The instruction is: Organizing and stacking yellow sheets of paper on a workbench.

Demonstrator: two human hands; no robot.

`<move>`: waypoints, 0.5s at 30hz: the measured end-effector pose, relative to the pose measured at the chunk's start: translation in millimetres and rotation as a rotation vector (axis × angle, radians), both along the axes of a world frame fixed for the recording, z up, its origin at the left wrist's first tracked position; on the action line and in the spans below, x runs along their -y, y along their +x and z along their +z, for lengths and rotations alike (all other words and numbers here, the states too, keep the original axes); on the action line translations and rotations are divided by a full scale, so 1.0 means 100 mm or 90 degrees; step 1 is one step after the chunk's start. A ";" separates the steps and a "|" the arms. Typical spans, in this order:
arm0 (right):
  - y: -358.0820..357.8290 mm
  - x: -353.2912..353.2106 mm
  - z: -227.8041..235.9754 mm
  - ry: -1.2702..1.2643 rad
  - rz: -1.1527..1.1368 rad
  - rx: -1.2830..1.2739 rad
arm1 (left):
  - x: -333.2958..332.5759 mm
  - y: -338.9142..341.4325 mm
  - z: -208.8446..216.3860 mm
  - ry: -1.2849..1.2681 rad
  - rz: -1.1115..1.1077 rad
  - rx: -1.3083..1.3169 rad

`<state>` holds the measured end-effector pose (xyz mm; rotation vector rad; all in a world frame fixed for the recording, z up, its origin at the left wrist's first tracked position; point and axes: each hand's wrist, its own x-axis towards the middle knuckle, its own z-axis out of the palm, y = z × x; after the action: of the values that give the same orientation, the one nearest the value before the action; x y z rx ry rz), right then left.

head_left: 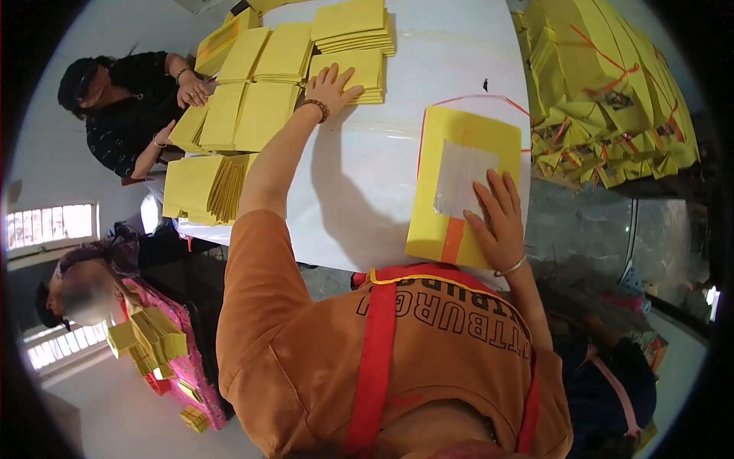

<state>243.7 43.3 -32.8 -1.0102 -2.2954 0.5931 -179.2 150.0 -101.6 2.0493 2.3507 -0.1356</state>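
My left hand (pixel 334 88) reaches across the table and rests with fingers spread on a stack of yellow paper envelopes (pixel 367 67). A beaded bracelet is on that wrist. My right hand (pixel 501 222) lies flat, fingers stretched out, on the right side of a larger yellow packet (pixel 428 191). This packet has a whitish rectangular patch (pixel 466 164) and an orange strip (pixel 453 237) on its top face. A red string (pixel 478 97) shows along its far and left edges; the part under the packet is hidden.
Several yellow envelope stacks (pixel 279 53) cover the far left of the white table (pixel 344 191). A co-worker (pixel 122 115) has both hands at those stacks. Tall bundles tied with red string (pixel 612 84) stand right. Another person sits lower left beside a pink-covered surface (pixel 202 375).
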 end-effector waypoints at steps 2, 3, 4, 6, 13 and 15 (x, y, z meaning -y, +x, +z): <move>0.02 -0.01 0.08 0.015 -0.004 -0.009 | -0.02 -0.03 0.08 -0.024 -0.007 -0.006; 0.04 -0.02 0.13 0.038 0.007 -0.015 | -0.03 -0.07 0.12 -0.030 -0.004 0.017; 0.09 0.00 0.16 0.035 0.000 -0.014 | -0.05 -0.10 0.15 -0.037 0.001 0.040; 0.19 0.03 0.19 0.029 0.004 -0.006 | -0.07 -0.12 0.21 -0.040 -0.013 0.050; 0.33 0.20 0.10 0.019 0.029 0.017 | 0.04 -0.09 0.35 0.082 -0.062 0.140; 0.33 0.21 0.04 0.044 0.024 0.016 | 0.09 0.09 0.38 0.164 -0.106 0.161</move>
<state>276.6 22.6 -28.4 -0.9482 -2.3449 0.5154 -170.1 140.8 -63.1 2.2156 2.1387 0.4204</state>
